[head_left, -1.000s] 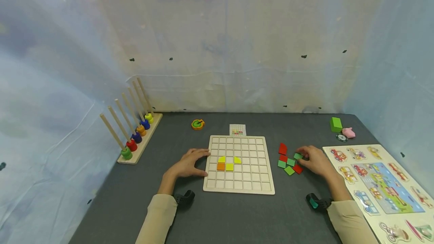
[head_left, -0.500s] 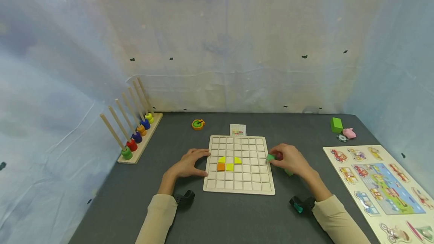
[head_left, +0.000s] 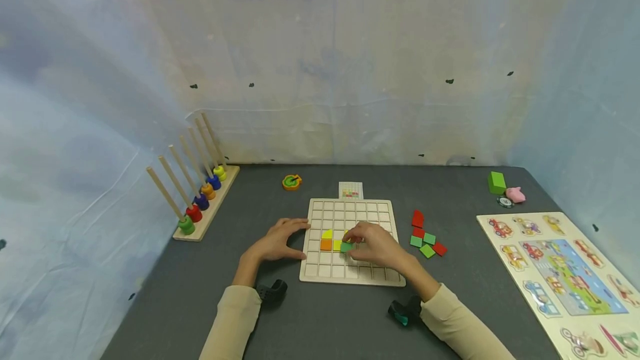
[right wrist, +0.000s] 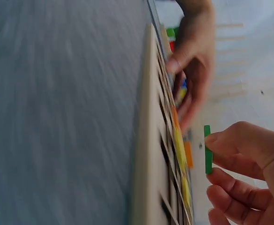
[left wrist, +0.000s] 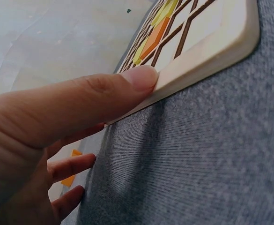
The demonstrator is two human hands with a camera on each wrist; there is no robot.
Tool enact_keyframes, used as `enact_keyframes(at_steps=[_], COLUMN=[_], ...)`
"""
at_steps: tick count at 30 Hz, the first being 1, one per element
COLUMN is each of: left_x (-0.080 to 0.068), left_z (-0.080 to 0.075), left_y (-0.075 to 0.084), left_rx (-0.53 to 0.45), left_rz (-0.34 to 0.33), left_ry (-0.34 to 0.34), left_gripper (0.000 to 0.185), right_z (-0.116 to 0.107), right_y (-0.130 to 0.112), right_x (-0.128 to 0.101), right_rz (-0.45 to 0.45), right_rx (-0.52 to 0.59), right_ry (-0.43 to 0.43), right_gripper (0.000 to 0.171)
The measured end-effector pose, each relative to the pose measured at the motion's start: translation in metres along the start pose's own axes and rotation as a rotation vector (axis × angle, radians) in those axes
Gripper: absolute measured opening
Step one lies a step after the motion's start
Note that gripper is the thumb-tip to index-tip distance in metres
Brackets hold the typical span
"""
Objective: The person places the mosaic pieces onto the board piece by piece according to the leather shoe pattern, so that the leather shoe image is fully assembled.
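Note:
A wooden grid board (head_left: 320, 272) lies on the dark table. In its cells sit an orange square tile (head_left: 326, 245), a yellow square tile (head_left: 337, 245) and a yellow piece with a cut corner (head_left: 327, 234). My right hand (head_left: 377, 246) is over the middle of the board and pinches a green square tile (right wrist: 208, 149) between thumb and fingers, held just above the surface. The other yellow piece is mostly hidden behind that hand. My left hand (head_left: 278, 242) rests at the board's left edge, its thumb (left wrist: 139, 78) touching the rim and its fingers spread.
Several red and green tiles (head_left: 429, 239) lie right of the board. A small pattern card (head_left: 350, 190) sits behind it. A peg stand with coloured rings (head_left: 205, 215) is at the left, a vehicle puzzle (head_left: 560, 271) at the right. A green block (head_left: 497, 183) and pink pig (head_left: 515, 195) are at the back right.
My right hand has picked up a green tile from the loose pile and carried it left to over the board's middle. My left hand has stayed at the board's edge.

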State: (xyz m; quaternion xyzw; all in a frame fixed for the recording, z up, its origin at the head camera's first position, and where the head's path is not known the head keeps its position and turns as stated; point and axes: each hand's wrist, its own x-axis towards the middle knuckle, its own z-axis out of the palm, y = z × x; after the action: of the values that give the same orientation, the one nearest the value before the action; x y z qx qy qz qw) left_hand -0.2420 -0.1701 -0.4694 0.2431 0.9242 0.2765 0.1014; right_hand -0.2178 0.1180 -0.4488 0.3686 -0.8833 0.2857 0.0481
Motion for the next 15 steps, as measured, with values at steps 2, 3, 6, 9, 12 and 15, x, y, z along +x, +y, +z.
enact_keyframes(at_steps=[2,3,6,9,12,15], left_x=[0.0,0.0,0.0,-0.001,-0.001,-0.001], left_z=[0.0,0.0,-0.001,-0.001,-0.001,-0.001], left_y=[0.0,0.0,0.001,0.001,0.001,0.0], left_rx=[0.0,-0.001,-0.001,-0.006,-0.011,-0.011], left_rz=[0.002,0.004,0.009,0.015,0.012,0.01], left_ry=[0.002,0.004,0.002,0.005,0.005,0.003], left_gripper=[0.076,0.076,0.075,0.075,0.074,0.074], right_z=[0.007,0.01,0.021,0.03,0.037,0.042], right_y=[-0.006,-0.008,-0.013,-0.016,-0.016,-0.017], right_x=[0.004,0.006,0.011,0.014,0.015,0.014], right_rz=[-0.02,-0.026,-0.044,-0.075,-0.121,-0.143], right_rx=[0.006,0.011,0.019,0.01,-0.024,-0.062], right_ry=[-0.014,-0.019,-0.033,-0.028,-0.007,0.013], right_gripper=[0.023,0.024,0.024,0.02,0.014,0.01])
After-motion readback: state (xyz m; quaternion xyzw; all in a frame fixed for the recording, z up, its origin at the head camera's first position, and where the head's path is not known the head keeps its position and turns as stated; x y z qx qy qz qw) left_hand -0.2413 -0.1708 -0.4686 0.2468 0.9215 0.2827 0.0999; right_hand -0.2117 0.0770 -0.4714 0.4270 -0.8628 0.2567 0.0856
